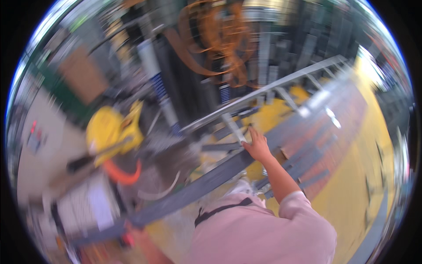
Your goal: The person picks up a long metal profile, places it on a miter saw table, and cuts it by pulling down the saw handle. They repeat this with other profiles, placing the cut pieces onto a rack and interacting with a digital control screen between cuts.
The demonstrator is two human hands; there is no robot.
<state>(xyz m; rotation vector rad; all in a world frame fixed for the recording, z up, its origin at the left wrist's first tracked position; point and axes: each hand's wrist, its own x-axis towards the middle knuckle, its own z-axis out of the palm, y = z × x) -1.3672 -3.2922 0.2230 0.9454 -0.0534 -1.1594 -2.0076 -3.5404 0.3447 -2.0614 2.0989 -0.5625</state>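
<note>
A long flat grey bar [193,187] crosses in front of me from the lower left up toward the far right. My right hand [258,147] is at its far edge, fingers stretched apart; whether it touches the bar is not clear. Low on the left, my left hand [137,233] is beside the bar's near edge, smeared by motion. A small red patch [127,239] shows by its fingers, too blurred to name. Just beyond my right hand lies a ladder-like metal frame [281,83] with crosspieces.
Left of the bar are a yellow machine or tool [107,130], an orange ring-shaped piece [123,174] and a white box-like bundle [85,204]. Orange coils [215,39] hang at the back. Several grey strips [303,165] lie on the yellow floor [347,176] at right.
</note>
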